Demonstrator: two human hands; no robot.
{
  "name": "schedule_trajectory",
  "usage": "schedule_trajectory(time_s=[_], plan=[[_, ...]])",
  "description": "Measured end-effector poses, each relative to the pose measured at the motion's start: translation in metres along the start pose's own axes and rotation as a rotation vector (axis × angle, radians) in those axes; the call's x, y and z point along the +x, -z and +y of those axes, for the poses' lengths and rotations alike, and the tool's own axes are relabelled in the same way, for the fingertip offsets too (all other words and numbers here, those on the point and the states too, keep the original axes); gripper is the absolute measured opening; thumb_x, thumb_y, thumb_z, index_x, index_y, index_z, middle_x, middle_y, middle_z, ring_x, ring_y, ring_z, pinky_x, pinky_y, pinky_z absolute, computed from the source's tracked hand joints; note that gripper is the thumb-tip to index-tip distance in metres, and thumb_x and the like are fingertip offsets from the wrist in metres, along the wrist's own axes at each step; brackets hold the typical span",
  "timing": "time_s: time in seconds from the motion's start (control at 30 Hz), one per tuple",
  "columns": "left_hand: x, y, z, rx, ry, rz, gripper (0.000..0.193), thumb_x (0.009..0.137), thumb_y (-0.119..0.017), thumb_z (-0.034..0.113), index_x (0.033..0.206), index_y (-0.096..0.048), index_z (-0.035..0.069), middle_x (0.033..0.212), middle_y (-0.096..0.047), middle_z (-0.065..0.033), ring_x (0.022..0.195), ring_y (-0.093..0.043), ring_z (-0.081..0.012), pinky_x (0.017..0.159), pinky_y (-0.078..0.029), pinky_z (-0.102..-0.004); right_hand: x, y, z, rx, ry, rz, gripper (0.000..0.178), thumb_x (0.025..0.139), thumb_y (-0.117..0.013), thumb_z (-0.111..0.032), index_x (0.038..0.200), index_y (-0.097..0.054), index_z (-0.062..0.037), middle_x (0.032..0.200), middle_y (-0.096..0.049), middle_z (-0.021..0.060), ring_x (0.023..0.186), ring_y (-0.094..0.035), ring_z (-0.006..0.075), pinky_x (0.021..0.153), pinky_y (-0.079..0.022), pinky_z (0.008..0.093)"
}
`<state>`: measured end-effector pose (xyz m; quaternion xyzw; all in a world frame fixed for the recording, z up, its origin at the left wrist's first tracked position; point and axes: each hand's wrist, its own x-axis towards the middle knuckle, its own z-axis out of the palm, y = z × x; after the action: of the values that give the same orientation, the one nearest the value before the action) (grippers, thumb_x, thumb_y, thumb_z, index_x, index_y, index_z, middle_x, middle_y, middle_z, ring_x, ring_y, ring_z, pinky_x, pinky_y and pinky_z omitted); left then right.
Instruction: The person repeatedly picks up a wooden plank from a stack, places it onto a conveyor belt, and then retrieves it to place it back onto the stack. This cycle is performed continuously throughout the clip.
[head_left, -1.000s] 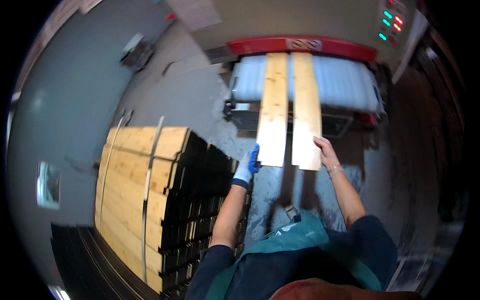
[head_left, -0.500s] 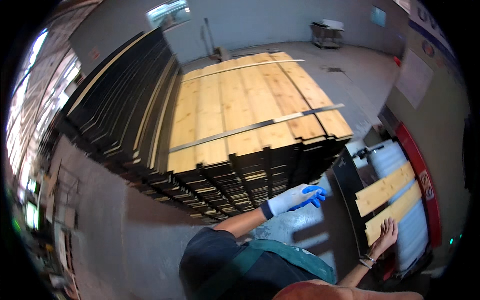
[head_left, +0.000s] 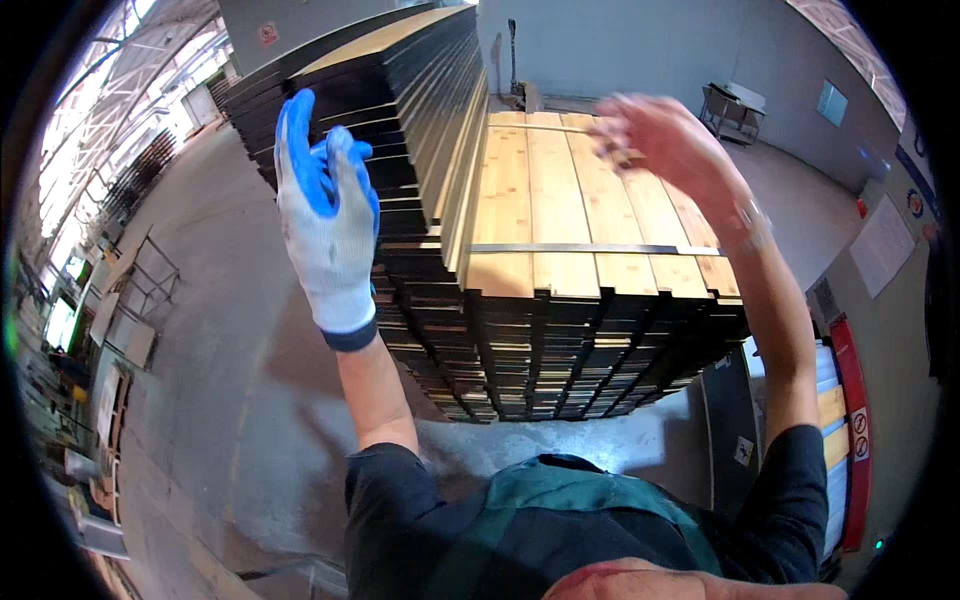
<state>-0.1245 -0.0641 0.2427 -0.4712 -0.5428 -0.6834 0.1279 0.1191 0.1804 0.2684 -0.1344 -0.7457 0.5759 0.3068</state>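
Observation:
My left hand (head_left: 328, 225), in a white glove with blue palm and fingers, is raised beside a tall stack of wooden boards with black edges (head_left: 430, 130). Its fingers are apart and hold nothing. My right hand (head_left: 665, 140), bare and blurred by motion, is above the far right part of a lower pile of light wooden boards (head_left: 560, 205). I see nothing in it, but its fingers are smeared. A thin strip (head_left: 580, 248) lies across the pile's near part, and a second thin strip (head_left: 508, 125) crosses its far part.
At the right, a machine with a red side panel (head_left: 852, 430) has pale rollers and light boards (head_left: 832, 405) on it. A small table (head_left: 733, 112) stands by the far wall. Metal frames and benches (head_left: 130, 300) line the left side.
My view has turned right-to-left toward the tall stack. My left hand has risen beside it. My right hand has left the board on the machine and moved over the pile.

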Motion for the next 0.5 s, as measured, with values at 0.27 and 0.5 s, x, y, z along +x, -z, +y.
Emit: schedule_trajectory(time_s=[0.27, 0.5], plan=[[0.041, 0.01, -0.026, 0.195, -0.219, -0.022, 0.053, 0.098, -0.058, 0.042, 0.142, -0.048, 0.014, 0.071, -0.059, 0.0017, 0.059, -0.053, -0.0017, 0.049, -0.04, -0.0169, 0.162, -0.123, -0.029, -0.208, 0.105, 0.053, 0.079, 0.087, -0.062, -0.059, 0.117, -0.053, 0.0133, 0.095, -0.064, 0.0267, 0.079, -0.071, 0.0296, 0.075, -0.062, 0.0425], [0.04, 0.022, 0.002, -0.252, -0.008, -0.295, 0.048, 0.1, -0.054, 0.041, 0.137, -0.054, 0.01, 0.067, -0.058, 0.0031, 0.051, -0.039, 0.0007, 0.047, -0.028, -0.0159, 0.162, -0.126, -0.037, -0.065, 0.048, -0.064, 0.067, 0.083, -0.07, -0.047, 0.124, -0.055, 0.0033, 0.111, -0.064, 0.0217, 0.094, -0.069, 0.0266, 0.084, -0.058, 0.0386]])
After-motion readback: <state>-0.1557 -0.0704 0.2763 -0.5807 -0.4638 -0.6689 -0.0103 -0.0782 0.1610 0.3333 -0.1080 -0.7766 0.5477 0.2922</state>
